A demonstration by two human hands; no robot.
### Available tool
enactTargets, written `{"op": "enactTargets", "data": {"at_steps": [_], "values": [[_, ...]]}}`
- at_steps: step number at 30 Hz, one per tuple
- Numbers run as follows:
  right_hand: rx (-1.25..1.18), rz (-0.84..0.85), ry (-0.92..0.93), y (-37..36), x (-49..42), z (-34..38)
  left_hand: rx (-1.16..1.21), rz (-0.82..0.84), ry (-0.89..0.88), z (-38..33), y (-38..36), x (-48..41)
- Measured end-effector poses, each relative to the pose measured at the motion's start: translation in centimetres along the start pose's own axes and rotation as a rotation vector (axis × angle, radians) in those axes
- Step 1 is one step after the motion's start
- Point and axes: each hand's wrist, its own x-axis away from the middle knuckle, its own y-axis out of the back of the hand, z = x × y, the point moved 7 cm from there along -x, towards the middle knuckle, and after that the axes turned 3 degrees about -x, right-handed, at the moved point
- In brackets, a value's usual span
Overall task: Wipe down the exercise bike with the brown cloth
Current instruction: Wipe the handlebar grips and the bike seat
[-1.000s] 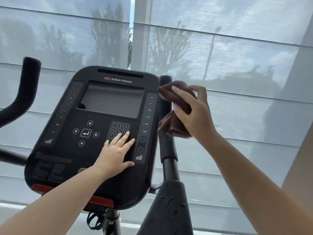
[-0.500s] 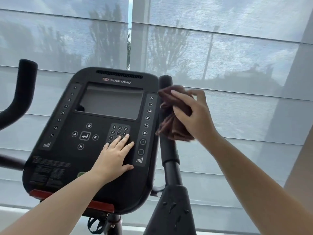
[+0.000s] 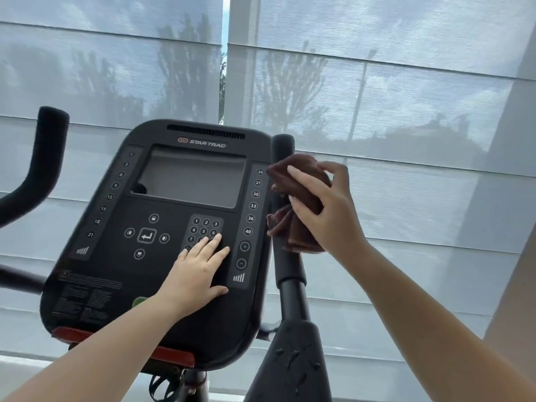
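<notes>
Right hand (image 3: 327, 210), fingers clamped on cloth (image 3: 295, 198), wraps handlebar (image 3: 285, 204); left hand (image 3: 194, 274) flat, fingers together, on console (image 3: 116, 271).

Two pale grey translucent fabric blinds (image 3: 406, 82) hang side by side; dark tree silhouettes (image 3: 185, 76) show through them, green foliage in the narrow gap (image 3: 223, 82) between.

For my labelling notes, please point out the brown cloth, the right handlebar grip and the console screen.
brown cloth (image 3: 291, 231): head view, lower hanging fold.
right handlebar grip (image 3: 282, 147): head view, top end.
console screen (image 3: 191, 178): head view, middle of glass.
</notes>
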Motion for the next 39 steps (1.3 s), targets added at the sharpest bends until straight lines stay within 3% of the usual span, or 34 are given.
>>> {"op": "enactTargets", "data": {"at_steps": [5,9,13,15,19,25,30,34,39], "values": [[0.164,0.143,-0.083,-2.5,0.3,0.2,-0.009,0.008,0.004,0.2,0.0,0.0],[0.141,0.246,-0.180,-2.0,2.9,-0.6,-0.005,0.003,0.011,0.3,-0.4,0.4],[0.228,-0.029,0.009,-1.1,-0.6,2.3,-0.047,-0.002,-0.005,0.3,-0.6,0.3],[0.334,-0.040,-0.003,-2.0,-3.0,3.0,-0.077,0.001,-0.029,0.3,-0.8,0.3],[0.460,0.088,-0.155,-3.7,-2.2,2.1,-0.120,0.020,-0.055,0.1,-1.1,0.3],[0.330,0.355,-0.322,-3.2,2.3,1.5,-0.214,0.063,-0.131,0.7,-0.8,0.5],[0.431,0.049,-0.078,-2.1,-2.4,4.1,-0.171,0.057,-0.129,0.7,-0.9,0.5],[0.747,0.222,-0.190,-5.2,-2.0,3.4,-0.157,0.057,-0.126,0.8,-0.8,0.6],[0.793,0.520,-0.311,-6.2,2.7,3.3,-0.157,0.080,-0.126,0.7,-0.8,0.9]]}}
